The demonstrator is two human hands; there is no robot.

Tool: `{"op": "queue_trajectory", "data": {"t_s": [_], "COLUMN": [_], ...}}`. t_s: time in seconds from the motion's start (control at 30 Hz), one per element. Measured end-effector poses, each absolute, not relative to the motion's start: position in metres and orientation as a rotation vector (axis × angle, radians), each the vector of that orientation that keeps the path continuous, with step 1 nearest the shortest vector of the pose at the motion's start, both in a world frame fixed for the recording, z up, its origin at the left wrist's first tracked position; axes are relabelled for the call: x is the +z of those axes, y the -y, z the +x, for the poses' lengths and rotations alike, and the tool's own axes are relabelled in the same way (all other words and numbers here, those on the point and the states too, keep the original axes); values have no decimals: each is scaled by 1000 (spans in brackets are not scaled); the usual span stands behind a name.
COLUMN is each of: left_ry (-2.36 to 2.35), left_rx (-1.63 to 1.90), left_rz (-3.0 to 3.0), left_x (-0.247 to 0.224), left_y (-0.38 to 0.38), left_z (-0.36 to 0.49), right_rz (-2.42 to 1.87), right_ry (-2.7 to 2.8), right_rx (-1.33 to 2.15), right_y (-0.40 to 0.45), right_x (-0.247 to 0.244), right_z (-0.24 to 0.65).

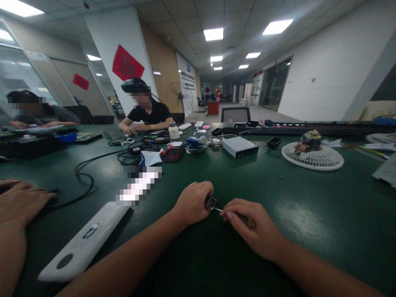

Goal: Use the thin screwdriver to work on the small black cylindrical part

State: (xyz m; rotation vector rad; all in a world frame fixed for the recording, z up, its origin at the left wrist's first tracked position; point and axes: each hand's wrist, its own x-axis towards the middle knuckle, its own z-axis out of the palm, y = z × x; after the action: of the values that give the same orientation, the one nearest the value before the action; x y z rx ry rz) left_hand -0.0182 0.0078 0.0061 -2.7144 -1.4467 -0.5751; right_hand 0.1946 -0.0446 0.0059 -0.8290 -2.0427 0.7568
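My left hand [195, 201] is closed round a small dark part [211, 202] with a round, hollow-looking end facing right; its exact kind I cannot make out. From the right, my right hand [251, 220] grips a screwdriver [218, 210] by its brownish handle. The thin metal shaft points left, and its tip meets the end of the dark part. Both hands are low over the dark green table [247, 181], near its front. Fingers cover most of the part and much of the screwdriver's handle.
Left of my forearm lies a long white device [89, 239]. Another person's hand [21, 202] rests at the far left, near a black cable [89, 187]. Farther back are a grey box-shaped drive [239, 146], a white fan grille [312, 156], and a seated person [147, 107].
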Motion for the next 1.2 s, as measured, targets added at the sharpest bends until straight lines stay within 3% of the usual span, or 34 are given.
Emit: {"op": "queue_trajectory", "data": {"t_s": [0.7, 0.97, 1.2], "left_ry": [1378, 1296, 1341], "left_rx": [-545, -499, -470], "left_rz": [-2717, -2687, -2611], "left_x": [4, 6, 6], "left_y": [-7, -5, -9], "left_z": [-18, -16, -21], "right_rz": [-828, -1043, -1183], "right_ry": [2038, 1876, 1661], "right_rx": [768, 543, 671], "right_y": [43, 43, 34], "right_x": [6, 1, -7], "right_z": [194, 200, 205]}}
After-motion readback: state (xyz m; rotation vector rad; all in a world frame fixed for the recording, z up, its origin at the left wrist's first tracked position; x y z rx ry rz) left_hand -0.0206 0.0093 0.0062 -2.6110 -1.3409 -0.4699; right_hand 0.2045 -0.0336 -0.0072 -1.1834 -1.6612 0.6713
